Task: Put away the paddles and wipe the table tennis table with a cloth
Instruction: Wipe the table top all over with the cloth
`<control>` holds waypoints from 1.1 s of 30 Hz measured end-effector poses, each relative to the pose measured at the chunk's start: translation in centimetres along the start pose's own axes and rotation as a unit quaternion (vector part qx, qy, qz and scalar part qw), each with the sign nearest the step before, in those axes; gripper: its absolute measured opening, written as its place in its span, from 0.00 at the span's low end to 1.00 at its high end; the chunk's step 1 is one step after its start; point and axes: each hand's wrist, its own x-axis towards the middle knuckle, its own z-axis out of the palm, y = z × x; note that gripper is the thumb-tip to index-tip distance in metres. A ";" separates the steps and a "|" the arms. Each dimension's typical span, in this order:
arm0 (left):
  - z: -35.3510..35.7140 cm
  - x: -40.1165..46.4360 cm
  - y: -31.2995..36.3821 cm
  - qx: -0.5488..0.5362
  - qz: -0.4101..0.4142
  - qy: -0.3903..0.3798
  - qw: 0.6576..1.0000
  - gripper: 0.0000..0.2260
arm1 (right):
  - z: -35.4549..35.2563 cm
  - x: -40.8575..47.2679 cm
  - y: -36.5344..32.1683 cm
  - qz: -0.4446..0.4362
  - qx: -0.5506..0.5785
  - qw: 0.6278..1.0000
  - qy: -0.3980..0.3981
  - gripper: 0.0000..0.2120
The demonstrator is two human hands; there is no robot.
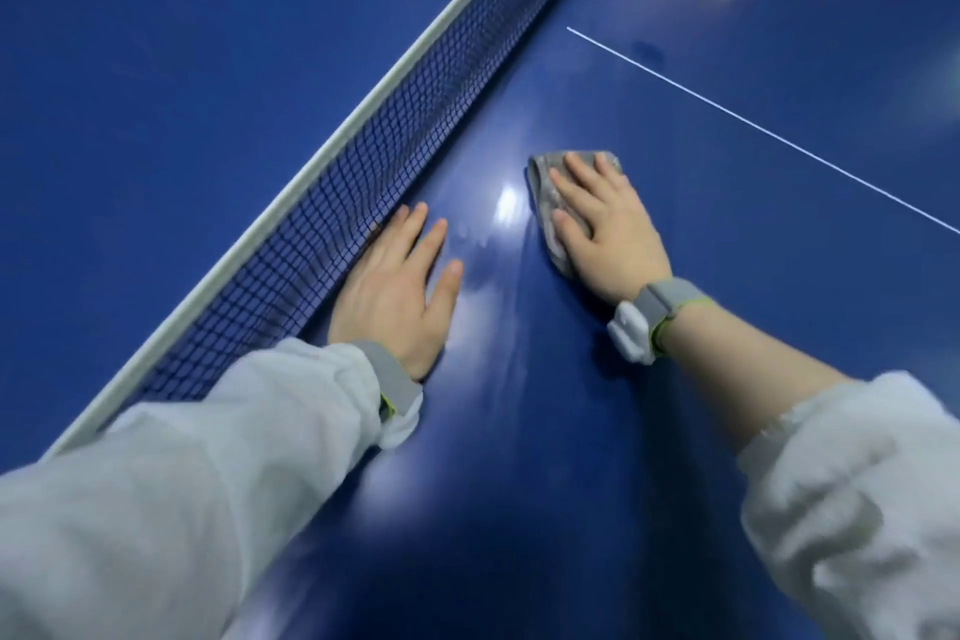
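The blue table tennis table (701, 250) fills the view. A grey cloth (545, 195) lies flat on it right of the net. My right hand (605, 229) presses down on the cloth with straight, spread fingers; most of the cloth is hidden under the palm. My left hand (402, 286) rests flat on the table surface beside the base of the net, fingers straight, holding nothing. No paddles are in view.
The dark net (332, 203) with its white top band runs diagonally from lower left to upper right, just left of my left hand. A white centre line (753, 127) crosses the table beyond the cloth. Light glare shines on the surface between my hands.
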 end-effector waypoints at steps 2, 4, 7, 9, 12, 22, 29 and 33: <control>-0.5 -0.1 -0.3 -0.057 0.004 0.002 0.998 0.30 | 0.5 -4.8 -2.1 -0.006 0.000 1.000 0.013 0.24; -0.9 0.5 -0.7 -0.105 -0.001 -0.014 0.994 0.26 | 1.7 -8.9 -4.8 -0.021 0.001 1.000 0.013 0.24; -1.9 -1.0 -1.1 -0.119 0.033 -0.069 0.990 0.23 | 3.3 -16.5 -10.5 -0.035 0.003 0.999 0.010 0.22; -2.6 -3.3 -1.9 -0.085 0.060 -0.085 0.991 0.27 | 4.3 -21.1 -14.5 -0.043 0.006 0.999 -0.002 0.22; -2.8 -6.7 -3.3 -0.009 0.093 -0.073 0.993 0.33 | 5.8 -26.0 -18.8 -0.065 0.000 0.997 -0.031 0.23; -2.3 -8.4 -3.7 0.066 0.086 -0.061 0.992 0.32 | 6.3 -22.5 -17.9 -0.037 -0.042 0.998 -0.020 0.24; -2.7 -8.1 -3.5 0.061 0.079 -0.068 0.993 0.31 | 5.9 -8.8 -12.5 0.011 -0.058 0.998 0.013 0.25; -2.9 -8.2 -3.8 0.076 0.078 -0.071 0.991 0.32 | 5.4 -1.5 -10.4 0.045 -0.072 0.996 0.005 0.27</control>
